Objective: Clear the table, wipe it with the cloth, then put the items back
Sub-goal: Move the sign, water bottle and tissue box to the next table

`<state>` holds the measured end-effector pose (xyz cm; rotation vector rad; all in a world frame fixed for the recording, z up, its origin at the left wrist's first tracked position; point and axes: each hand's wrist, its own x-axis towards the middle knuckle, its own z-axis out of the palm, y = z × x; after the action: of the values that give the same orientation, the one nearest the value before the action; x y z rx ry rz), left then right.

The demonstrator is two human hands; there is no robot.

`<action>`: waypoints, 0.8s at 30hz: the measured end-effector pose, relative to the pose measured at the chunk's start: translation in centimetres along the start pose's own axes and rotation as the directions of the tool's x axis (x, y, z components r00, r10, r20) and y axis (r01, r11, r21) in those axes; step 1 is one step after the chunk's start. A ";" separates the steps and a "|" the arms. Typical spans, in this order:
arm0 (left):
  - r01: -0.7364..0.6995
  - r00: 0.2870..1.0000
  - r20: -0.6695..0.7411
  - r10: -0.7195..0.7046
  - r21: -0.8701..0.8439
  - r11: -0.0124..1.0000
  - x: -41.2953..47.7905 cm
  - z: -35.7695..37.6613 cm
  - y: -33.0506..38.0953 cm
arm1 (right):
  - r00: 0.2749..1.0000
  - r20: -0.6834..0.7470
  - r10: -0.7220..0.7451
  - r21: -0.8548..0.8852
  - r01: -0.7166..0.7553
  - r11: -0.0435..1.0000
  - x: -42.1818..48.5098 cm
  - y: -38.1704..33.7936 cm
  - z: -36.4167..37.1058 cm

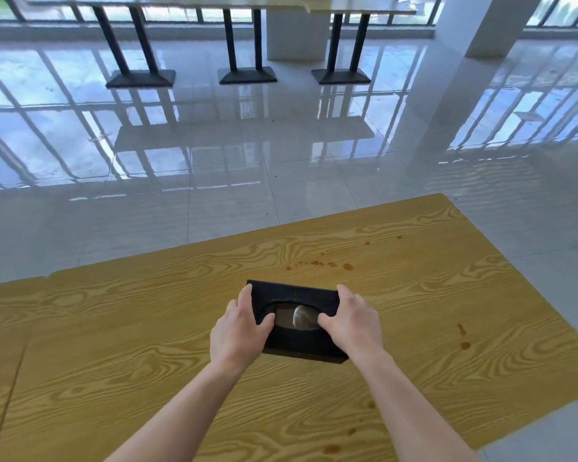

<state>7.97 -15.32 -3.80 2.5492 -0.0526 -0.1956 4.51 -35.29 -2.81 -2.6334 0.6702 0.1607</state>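
The yellow table (114, 345) stands on a shiny floor (281, 145) and has brown spots (347, 266). The box (294, 293) is near the table's middle, away from the edges. The left hand (237, 335) and right hand (354, 325) grip its sides.

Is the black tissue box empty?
Not empty: a whitish tissue shows through the oval opening of the tissue box. How full, cannot tell.

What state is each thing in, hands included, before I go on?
Black rectangular tissue box: opening upward, gripped at both ends; lifted or resting, cannot tell.
Pale tissue: inside the oval opening, not pulled out.
Left hand: grips the box's left end.
Right hand: grips the box's right end.
Yellow wood-grain table: stained, brown spots scattered on it.
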 end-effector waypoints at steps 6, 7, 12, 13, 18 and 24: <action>0.101 0.986 -0.130 -0.106 -0.044 0.994 -2.8 -5.4 -5.4 | 0.974 0.028 -0.226 -0.010 0.226 0.974 -1.9 -7.3 1.0; 0.122 0.980 -0.153 -0.128 -0.047 0.991 -3.4 -6.4 -6.5 | 0.967 0.035 -0.253 -0.007 0.253 0.967 -2.4 -8.7 1.3; 0.212 0.942 -0.256 -0.216 -0.044 0.976 -6.6 -11.3 -12.0 | 0.916 0.051 -0.398 -0.006 0.399 0.917 -5.4 -15.7 3.5; 0.229 0.934 -0.272 -0.234 -0.048 0.972 -7.2 -12.3 -13.2 | 0.903 0.058 -0.426 -0.001 0.426 0.904 -6.1 -17.2 4.1; 0.311 0.885 -0.341 -0.316 -0.070 0.948 -10.4 -16.7 -19.5 | 0.842 0.096 -0.531 0.012 0.532 0.847 -10.1 -24.1 7.0; 0.434 0.818 -0.372 -0.439 -0.103 0.895 -14.7 -20.2 -26.6 | 0.764 0.169 -0.623 0.017 0.630 0.776 -14.9 -30.7 11.6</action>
<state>-3.66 19.02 0.01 2.5002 0.6934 0.1404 6.09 0.53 1.04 -2.6846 -0.2998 0.1878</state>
